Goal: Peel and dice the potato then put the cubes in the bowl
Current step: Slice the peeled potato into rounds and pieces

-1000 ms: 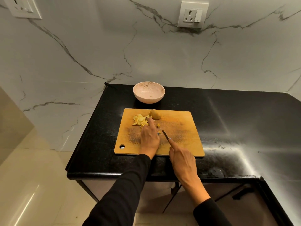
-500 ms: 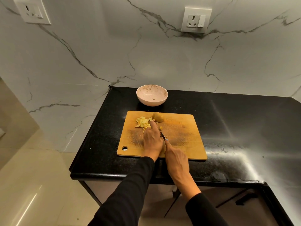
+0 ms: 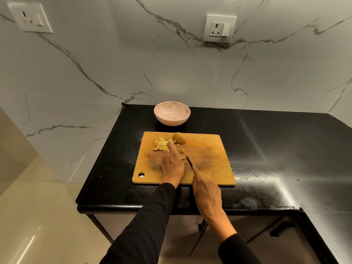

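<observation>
Head view: left hand lies flat on the cutting board, fingers straight, over a small potato piece. Right hand grips the knife. Diced cubes far-left, unpeeled chunk beside them, bowl beyond. Best tuck fingertips back, cut evenly.

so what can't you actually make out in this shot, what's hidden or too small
- Head view: whatever the left hand steadies on the cutting board; the hand covers it.
- Knife: only a short stretch of blade shows; the right hand hides the handle.
- Cut potato pieces: too small to tell cubes from peel.
- Bowl: dark specks inside, too small to identify.
- Uncut potato piece: its far side is out of sight.
</observation>
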